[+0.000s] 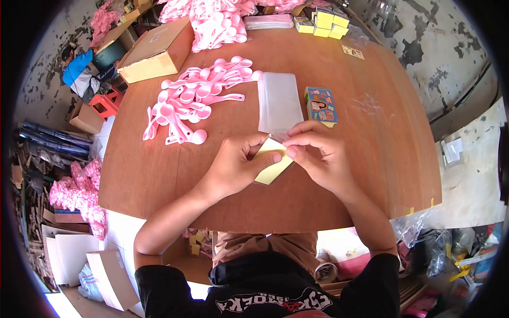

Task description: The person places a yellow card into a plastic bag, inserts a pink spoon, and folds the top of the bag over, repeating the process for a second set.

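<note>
My left hand (238, 161) is closed around a pale yellow card (270, 170), its thumb lying across the face. The card is tilted just above the front part of the table. At the card's upper corner, my right hand (322, 156) pinches with thumb and forefinger; a bit of clear film seems to show there, but what the fingertips grip is too small to make out. Beyond the hands lies a stack of clear plastic bags (281, 100). To its right is a stack of printed cards (321, 106), and to its left a loose pile of pink measuring spoons (191, 100).
A closed cardboard box (156, 50) stands at the back left of the brown table (371, 159). Farther back are heaped bagged pink spoons (220, 32) and yellow card bundles (323, 22). One small card (352, 51) lies back right. Another person (82, 71) sits beyond the table's left side.
</note>
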A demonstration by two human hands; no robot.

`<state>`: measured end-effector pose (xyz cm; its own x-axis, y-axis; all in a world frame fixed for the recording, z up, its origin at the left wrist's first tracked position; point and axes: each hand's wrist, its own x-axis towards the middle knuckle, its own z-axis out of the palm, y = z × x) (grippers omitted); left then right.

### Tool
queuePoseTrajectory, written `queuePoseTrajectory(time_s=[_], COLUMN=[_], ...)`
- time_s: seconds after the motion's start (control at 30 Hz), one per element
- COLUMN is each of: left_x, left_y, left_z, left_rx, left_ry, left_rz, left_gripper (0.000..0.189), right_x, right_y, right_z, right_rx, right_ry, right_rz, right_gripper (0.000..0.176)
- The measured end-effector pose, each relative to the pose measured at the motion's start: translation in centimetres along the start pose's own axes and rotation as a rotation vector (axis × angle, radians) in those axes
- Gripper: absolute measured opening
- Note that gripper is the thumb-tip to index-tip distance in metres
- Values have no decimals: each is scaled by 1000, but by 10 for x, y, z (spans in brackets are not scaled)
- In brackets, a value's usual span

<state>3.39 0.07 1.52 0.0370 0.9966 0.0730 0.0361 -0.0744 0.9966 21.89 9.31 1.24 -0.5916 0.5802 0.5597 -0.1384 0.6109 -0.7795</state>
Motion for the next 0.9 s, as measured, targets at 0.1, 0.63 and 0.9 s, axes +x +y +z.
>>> queuePoseTrajectory(time_s=[0.1, 0.63, 0.9], left_x=[4, -43, -102], left_y=[1, 21, 56], left_z=[-3, 16, 83], left_rx=[147, 769, -820], left_ry=[-11, 296, -667], left_rz=[22, 619, 2335], left_gripper=[28, 38, 105], right_x=[-2, -9, -7], right_y=[2, 1, 4], right_z=[4, 5, 4], right_rx=[-20, 127, 236], right_ry=[-26, -236, -129], right_rz=[-101, 249, 331], right_gripper=[11, 17, 21])
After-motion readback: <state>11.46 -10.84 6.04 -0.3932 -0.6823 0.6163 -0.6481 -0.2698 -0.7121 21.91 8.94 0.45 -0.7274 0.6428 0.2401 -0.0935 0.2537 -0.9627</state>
